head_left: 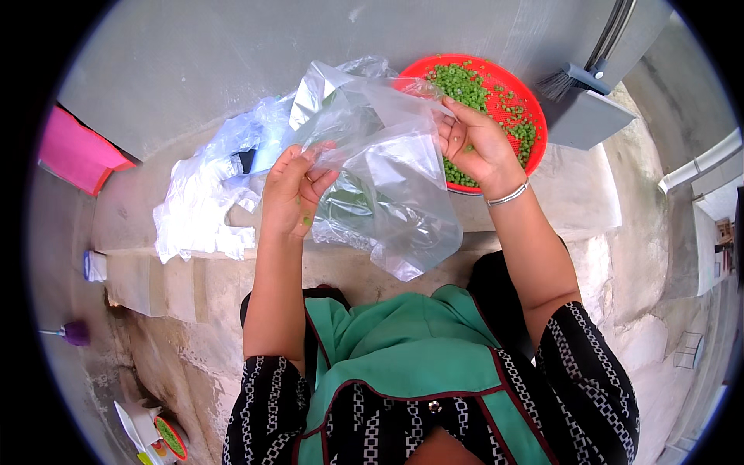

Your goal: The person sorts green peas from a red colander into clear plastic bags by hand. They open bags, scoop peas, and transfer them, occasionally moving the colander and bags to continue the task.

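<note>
A clear plastic bag (387, 178) is held up between both hands over a concrete step. My left hand (293, 194) pinches the bag's left edge; a green speck sticks to the hand. My right hand (474, 143), with a silver bangle on the wrist, grips the bag's right edge. Behind the right hand sits a red round basket (535, 116) holding several chopped green vegetable pieces (465, 85).
A crumpled pile of clear plastic bags (205, 194) lies on the step at left. A pink object (74, 151) is at far left, a grey dustpan with brush (581, 108) at upper right. A purple-handled item (74, 333) and a small dish (167, 435) lie lower left.
</note>
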Motion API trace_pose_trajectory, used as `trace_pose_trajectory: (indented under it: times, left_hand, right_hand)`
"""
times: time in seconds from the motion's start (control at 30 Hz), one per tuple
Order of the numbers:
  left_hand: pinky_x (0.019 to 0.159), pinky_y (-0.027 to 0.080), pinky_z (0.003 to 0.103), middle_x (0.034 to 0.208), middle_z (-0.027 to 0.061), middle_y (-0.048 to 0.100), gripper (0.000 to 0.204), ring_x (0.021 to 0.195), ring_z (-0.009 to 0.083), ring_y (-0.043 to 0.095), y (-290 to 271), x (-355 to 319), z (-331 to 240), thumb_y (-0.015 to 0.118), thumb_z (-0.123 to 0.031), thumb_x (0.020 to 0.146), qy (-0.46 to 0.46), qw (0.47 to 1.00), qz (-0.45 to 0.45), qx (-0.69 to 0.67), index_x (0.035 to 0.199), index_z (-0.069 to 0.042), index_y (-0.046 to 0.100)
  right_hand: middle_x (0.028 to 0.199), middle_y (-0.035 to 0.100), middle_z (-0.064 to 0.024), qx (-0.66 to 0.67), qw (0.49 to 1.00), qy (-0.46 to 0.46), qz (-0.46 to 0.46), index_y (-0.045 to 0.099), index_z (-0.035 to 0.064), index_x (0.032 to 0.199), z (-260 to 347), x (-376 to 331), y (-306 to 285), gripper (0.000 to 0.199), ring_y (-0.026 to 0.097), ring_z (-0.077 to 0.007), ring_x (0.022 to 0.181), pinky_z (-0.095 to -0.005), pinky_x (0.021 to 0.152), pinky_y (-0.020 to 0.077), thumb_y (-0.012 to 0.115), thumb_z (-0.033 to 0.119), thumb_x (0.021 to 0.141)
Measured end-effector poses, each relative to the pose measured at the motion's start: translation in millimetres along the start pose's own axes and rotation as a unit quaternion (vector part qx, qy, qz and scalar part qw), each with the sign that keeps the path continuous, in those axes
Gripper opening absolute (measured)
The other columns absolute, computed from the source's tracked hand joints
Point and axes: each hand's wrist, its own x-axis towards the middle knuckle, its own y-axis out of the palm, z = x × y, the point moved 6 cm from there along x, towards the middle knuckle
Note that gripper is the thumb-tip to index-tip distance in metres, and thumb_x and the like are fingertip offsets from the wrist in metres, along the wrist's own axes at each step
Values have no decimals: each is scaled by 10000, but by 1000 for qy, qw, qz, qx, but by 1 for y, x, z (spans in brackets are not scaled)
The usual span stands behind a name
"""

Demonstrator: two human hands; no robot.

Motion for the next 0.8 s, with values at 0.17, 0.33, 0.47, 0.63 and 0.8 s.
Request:
trace_pose_trajectory:
  times: [0.17, 0.33, 0.47, 0.63, 0.8]
  left_hand:
    - [909, 482, 413, 1243, 152, 515, 287, 1103, 290, 544, -5, -22, 7, 443, -89, 895, -61, 976, -2, -210, 1167, -4, 475]
    - [869, 471, 349, 1143, 115, 561, 369, 1029, 228, 563, -21, -32, 22, 423, -28, 865, -84, 969, -14, -230, 1230, 23, 439]
    - [852, 473, 334, 1018, 121, 599, 363, 929, 233, 580, -68, -29, 20, 419, -3, 830, -113, 938, -16, -327, 1185, 6, 492]
    - [821, 471, 349, 932, 83, 595, 366, 855, 213, 573, -123, -41, -14, 460, -31, 799, -25, 966, -236, -102, 1159, 0, 513]
    - [922, 396, 339, 1203, 124, 526, 401, 1109, 225, 496, -69, -36, -67, 538, -38, 791, 203, 825, -269, 454, 1192, -48, 519]
  right_hand:
    - [997, 600, -70, -138, 974, 16, 176, 550, 20, 1091, -5, -11, 1, 241, 591, -170, 858, -330, 795, 490, 540, 175, 907]
    - [1013, 605, -78, -300, 939, 78, 147, 558, 4, 1095, -35, -18, -7, 268, 610, -201, 910, -344, 817, 500, 571, 171, 886]
    - [953, 615, -97, 36, 993, 71, 91, 567, 5, 980, -15, -9, -15, 165, 615, -246, 921, -416, 795, 528, 512, 137, 899]
    - [834, 617, -90, 93, 996, -3, 8, 558, 23, 827, 25, 0, -22, 173, 598, -190, 737, -350, 722, 532, 467, 150, 901]
    - [693, 560, -28, 15, 997, 11, 69, 546, 42, 806, 15, 3, -8, 196, 483, -111, 530, -235, 486, 407, 473, 186, 917]
